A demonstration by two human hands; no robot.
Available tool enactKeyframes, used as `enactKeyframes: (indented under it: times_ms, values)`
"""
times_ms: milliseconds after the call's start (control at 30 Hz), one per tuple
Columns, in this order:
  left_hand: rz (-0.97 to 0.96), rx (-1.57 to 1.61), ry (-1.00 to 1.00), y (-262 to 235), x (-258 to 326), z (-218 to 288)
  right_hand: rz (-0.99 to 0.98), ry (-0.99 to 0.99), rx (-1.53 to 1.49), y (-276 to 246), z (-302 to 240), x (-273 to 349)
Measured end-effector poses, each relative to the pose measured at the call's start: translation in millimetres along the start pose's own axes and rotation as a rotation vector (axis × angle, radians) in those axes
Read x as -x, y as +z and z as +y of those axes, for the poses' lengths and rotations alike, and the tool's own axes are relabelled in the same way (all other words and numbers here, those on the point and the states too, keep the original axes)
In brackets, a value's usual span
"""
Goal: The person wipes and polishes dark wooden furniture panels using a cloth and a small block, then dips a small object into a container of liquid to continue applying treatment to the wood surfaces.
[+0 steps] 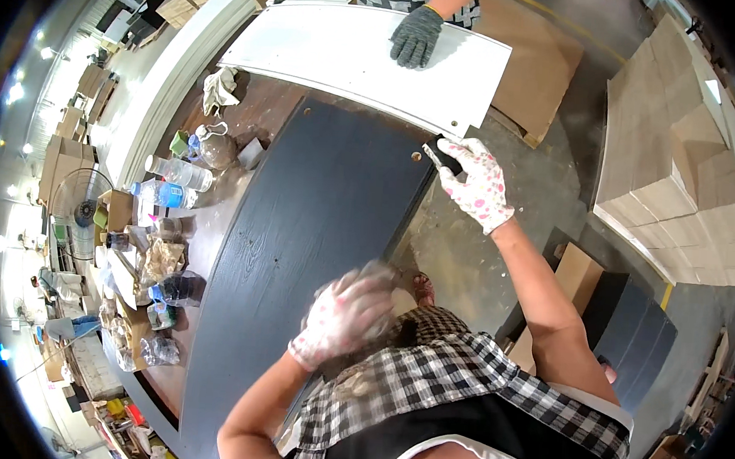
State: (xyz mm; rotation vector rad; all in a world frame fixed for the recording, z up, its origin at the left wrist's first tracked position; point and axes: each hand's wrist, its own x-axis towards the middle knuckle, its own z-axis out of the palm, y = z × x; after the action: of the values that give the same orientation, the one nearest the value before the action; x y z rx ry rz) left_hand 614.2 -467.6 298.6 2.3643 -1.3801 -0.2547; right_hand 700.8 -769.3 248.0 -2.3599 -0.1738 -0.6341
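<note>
A long dark grey panel (302,218) with a wood-grain surface and small holes near its far corners lies in front of me. My right hand (478,185), in a white glove with pink dots, is at the panel's far right corner. Its thumb and fingers are closed on a small black block with a pale edge (446,157). Over the panel's near right edge is my left hand (346,311), gloved alike. Motion smears its fingers, so I cannot tell whether it holds anything.
Bottles (166,194) and rags crowd the brown tabletop (208,180) on the left. Across from me, a co-worker's grey-gloved hand (417,38) rests on a white panel (352,50). Stacked cardboard (670,162) stands at right, and dark panels (632,339) lie near my right elbow.
</note>
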Motion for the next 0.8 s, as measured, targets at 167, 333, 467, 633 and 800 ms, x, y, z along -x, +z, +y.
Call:
enactKeyframes:
  times_ms: [167,333,467,633,800]
  values:
    - [0.292,0.336,-0.287,20.2,77.8,26.0,-0.160,-0.264,-0.134,11.6,-67.5,63.8]
    - [0.473,0.476,-0.461,43.2,99.7,35.2,-0.120,-0.057,0.208,-2.9,-22.2,2.7]
    - [0.519,0.550,-0.554,44.6,125.7,46.2,-0.082,-0.245,0.136,11.1,-38.8,28.5]
    - [0.597,0.642,-0.652,39.2,151.8,56.7,-0.237,-0.348,-0.005,34.2,-137.6,125.3]
    - [0.854,0.705,-0.635,44.2,210.7,65.4,-0.122,-0.138,0.196,27.0,-111.9,77.9]
